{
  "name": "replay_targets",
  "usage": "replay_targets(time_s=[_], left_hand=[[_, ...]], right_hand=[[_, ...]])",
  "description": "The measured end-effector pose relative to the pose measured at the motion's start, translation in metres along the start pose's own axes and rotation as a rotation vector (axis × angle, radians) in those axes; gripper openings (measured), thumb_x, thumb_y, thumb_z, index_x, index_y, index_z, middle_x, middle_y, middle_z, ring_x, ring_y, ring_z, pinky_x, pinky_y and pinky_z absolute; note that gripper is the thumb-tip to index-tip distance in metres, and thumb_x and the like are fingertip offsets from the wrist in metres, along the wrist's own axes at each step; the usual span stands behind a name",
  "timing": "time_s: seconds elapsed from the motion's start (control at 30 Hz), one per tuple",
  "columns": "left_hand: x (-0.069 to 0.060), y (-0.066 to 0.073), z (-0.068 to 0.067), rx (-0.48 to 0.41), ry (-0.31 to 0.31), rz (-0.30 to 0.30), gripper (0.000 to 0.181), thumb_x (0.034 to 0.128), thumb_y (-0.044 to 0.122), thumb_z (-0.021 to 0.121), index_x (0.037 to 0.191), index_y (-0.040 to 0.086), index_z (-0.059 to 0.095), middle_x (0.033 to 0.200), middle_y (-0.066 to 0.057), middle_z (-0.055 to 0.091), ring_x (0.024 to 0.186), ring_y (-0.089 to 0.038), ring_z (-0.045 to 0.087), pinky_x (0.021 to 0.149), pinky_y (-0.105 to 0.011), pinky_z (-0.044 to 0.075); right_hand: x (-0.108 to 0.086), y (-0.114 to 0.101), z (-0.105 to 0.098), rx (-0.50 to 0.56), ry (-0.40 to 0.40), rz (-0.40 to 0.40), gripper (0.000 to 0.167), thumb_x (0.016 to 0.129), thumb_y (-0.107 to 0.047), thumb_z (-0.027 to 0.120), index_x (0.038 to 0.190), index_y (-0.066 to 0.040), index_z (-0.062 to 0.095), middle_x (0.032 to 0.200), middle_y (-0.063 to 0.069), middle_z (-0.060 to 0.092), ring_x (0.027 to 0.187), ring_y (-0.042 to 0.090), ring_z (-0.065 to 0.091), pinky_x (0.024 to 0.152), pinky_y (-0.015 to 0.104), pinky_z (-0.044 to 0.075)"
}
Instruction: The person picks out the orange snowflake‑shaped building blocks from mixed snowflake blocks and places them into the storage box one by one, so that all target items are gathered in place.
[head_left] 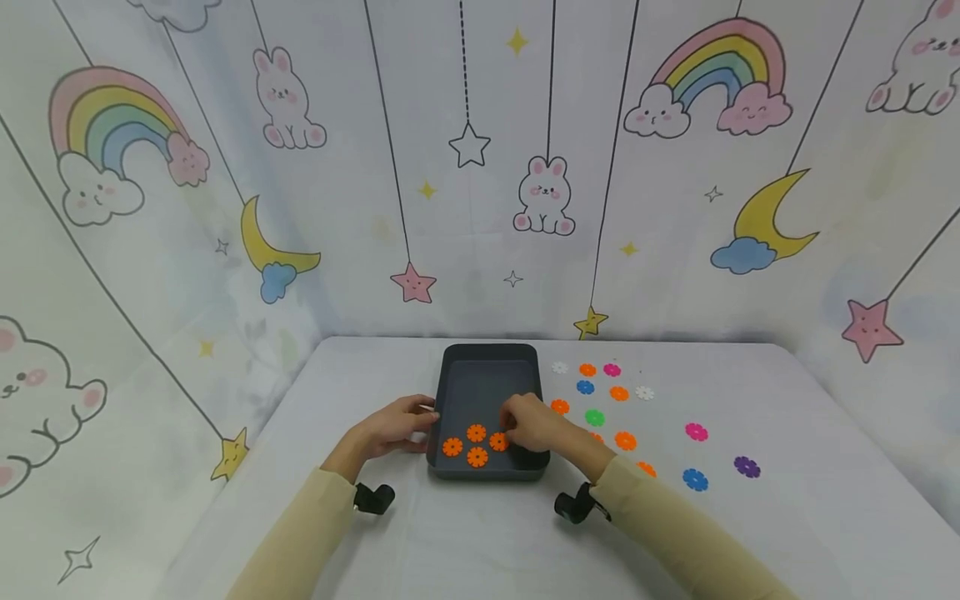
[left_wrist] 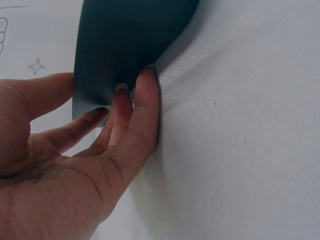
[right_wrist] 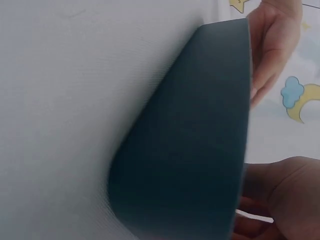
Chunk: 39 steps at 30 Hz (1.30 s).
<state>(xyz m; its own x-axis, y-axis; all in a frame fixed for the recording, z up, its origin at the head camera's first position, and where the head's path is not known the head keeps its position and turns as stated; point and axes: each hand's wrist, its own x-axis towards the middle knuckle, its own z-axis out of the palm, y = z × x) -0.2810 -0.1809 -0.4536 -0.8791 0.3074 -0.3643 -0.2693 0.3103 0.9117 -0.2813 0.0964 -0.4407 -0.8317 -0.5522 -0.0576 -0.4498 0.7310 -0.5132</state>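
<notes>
A dark grey tray (head_left: 487,383) holds several orange flower-shaped pieces (head_left: 477,457) near its front end. My left hand (head_left: 397,425) is at the tray's left side; in the left wrist view the hand (left_wrist: 95,135) rests straight-looking fingers against the outer wall (left_wrist: 130,40), thumb by the rim. Over the tray's right rim reaches my right hand (head_left: 531,423), bent fingers at the rightmost orange piece (head_left: 498,442). In the right wrist view the tray wall (right_wrist: 180,130) hides the fingertips of this hand (right_wrist: 295,200), so a pinch cannot be confirmed.
Right of the tray, loose flower pieces lie on the white cloth: orange (head_left: 626,441), green (head_left: 595,417), blue (head_left: 695,479), pink (head_left: 696,432), purple (head_left: 747,467) and white (head_left: 644,392). Some are close to my right forearm. A patterned curtain (head_left: 472,233) stands behind the table.
</notes>
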Motion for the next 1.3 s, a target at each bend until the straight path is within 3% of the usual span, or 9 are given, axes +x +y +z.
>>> replay_targets(time_s=[0.33, 0.5, 0.63, 0.9, 1.1, 1.3], left_hand=[[-0.001, -0.002, 0.001, 0.009, 0.004, 0.004, 0.051, 0.1051, 0.015, 0.058, 0.15, -0.001, 0.042, 0.14, -0.022, 0.054, 0.117, -0.031, 0.061, 0.088, -0.047, 0.06], [-0.001, -0.002, 0.001, 0.004, 0.003, 0.006, 0.051, 0.1051, 0.015, 0.058, 0.15, -0.001, 0.042, 0.14, -0.023, 0.053, 0.117, -0.031, 0.061, 0.088, -0.047, 0.06], [0.0, -0.002, -0.001, 0.002, -0.003, 0.007, 0.051, 0.1051, 0.015, 0.058, 0.151, -0.002, 0.041, 0.141, -0.023, 0.052, 0.117, -0.031, 0.061, 0.089, -0.047, 0.06], [0.001, -0.003, -0.003, 0.0, -0.003, 0.008, 0.05, 0.1052, 0.014, 0.058, 0.15, -0.002, 0.042, 0.139, -0.022, 0.054, 0.113, -0.029, 0.061, 0.087, -0.046, 0.06], [0.002, -0.004, -0.001, 0.001, -0.003, 0.005, 0.049, 0.105, 0.014, 0.058, 0.149, -0.003, 0.043, 0.138, -0.022, 0.054, 0.111, -0.028, 0.062, 0.087, -0.046, 0.06], [0.001, -0.001, 0.0, 0.012, 0.004, 0.002, 0.05, 0.1051, 0.015, 0.058, 0.149, -0.002, 0.043, 0.139, -0.022, 0.054, 0.112, -0.029, 0.061, 0.087, -0.046, 0.06]], right_hand=[[-0.031, 0.001, -0.035, 0.029, 0.064, -0.068, 0.016, 0.091, 0.001, 0.073, 0.106, 0.001, 0.069, 0.096, 0.007, 0.068, 0.084, 0.017, 0.06, 0.076, 0.031, 0.057], [-0.051, 0.018, -0.062, 0.057, 0.106, -0.059, 0.015, 0.093, -0.004, 0.072, 0.108, -0.004, 0.069, 0.099, 0.003, 0.068, 0.089, 0.017, 0.062, 0.077, 0.031, 0.058], [-0.064, 0.044, -0.083, 0.042, 0.14, -0.051, 0.017, 0.094, -0.006, 0.071, 0.11, -0.001, 0.068, 0.1, 0.005, 0.069, 0.09, 0.02, 0.064, 0.077, 0.034, 0.058], [-0.075, 0.113, -0.109, 0.007, 0.246, 0.113, 0.028, 0.095, -0.01, 0.071, 0.116, 0.007, 0.066, 0.1, 0.013, 0.067, 0.09, 0.027, 0.06, 0.075, 0.035, 0.056], [-0.074, 0.155, -0.105, 0.051, 0.24, 0.246, 0.033, 0.096, -0.014, 0.07, 0.12, 0.008, 0.065, 0.101, 0.015, 0.066, 0.089, 0.027, 0.059, 0.074, 0.035, 0.056], [-0.071, 0.173, -0.095, 0.096, 0.219, 0.34, 0.033, 0.095, -0.014, 0.07, 0.119, 0.009, 0.064, 0.102, 0.018, 0.064, 0.091, 0.031, 0.057, 0.078, 0.038, 0.055]])
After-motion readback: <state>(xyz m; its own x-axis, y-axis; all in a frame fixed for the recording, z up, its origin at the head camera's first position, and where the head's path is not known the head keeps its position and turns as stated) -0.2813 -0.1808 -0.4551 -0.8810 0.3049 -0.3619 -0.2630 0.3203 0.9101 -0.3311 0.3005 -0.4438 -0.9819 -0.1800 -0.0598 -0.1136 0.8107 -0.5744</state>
